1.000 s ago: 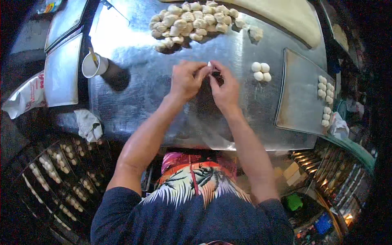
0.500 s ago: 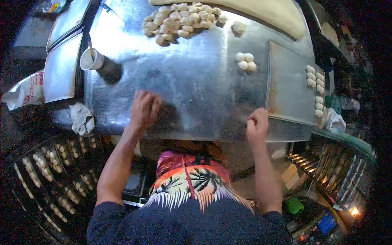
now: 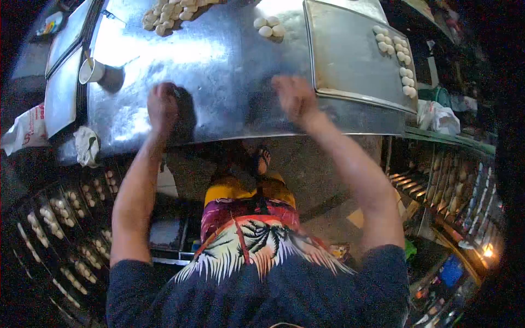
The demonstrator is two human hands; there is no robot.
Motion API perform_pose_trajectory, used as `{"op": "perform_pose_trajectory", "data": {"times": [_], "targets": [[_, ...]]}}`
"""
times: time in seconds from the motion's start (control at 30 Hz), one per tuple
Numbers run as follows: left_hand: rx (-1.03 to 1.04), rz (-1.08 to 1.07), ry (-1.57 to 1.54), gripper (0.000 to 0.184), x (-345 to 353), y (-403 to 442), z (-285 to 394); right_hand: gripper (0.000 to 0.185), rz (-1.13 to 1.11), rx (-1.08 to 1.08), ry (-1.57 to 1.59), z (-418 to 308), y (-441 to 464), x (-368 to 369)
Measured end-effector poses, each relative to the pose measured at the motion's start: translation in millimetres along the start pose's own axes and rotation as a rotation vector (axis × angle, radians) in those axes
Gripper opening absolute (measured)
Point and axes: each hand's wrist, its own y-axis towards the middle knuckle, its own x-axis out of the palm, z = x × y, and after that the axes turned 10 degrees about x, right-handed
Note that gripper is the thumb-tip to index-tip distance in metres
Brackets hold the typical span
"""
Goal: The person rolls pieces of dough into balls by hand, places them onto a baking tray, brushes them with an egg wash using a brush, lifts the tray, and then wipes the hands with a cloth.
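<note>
My left hand (image 3: 163,107) is over the near left part of the metal table (image 3: 219,104), its fingers curled; what it holds, if anything, is hidden. Slightly blurred, my right hand (image 3: 296,98) is left of the tray's near corner with its fingers bent in, and its contents cannot be made out. Beyond it, a cluster of smooth white dough balls (image 3: 268,27) sits on the table. A heap of rough dough pieces (image 3: 169,12) lies at the far left. More small balls stand in groups on the right side of the metal tray (image 3: 350,54).
A white cup (image 3: 91,71) with a handle sticking out stands at the table's left. A crumpled cloth (image 3: 86,146) hangs by the near left corner. Racks of dough pieces (image 3: 54,218) are at the lower left, and a plastic bag (image 3: 445,120) lies at the right.
My hands have come apart from their earlier meeting over the table. The view has shifted toward the near right, so the heap and tray sit higher and further left. My feet now show below.
</note>
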Motion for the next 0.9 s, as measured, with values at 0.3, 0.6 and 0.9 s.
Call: {"op": "perform_pose_trajectory", "data": {"times": [0.3,0.6,0.9], "targets": [[0.121,-0.012,-0.180,0.029,-20.4,70.7,-20.3,0.020,0.041,-0.103,-0.062,-2.9,61.9,26.8],[0.235,0.029,-0.231,0.030,-34.2,69.2,2.1,0.019,0.140,-0.161,-0.051,-23.1,64.1,32.7],[0.167,0.023,-0.209,0.029,-53.6,35.3,12.1,0.020,0.062,-0.037,0.003,-46.1,18.7,28.0]]}}
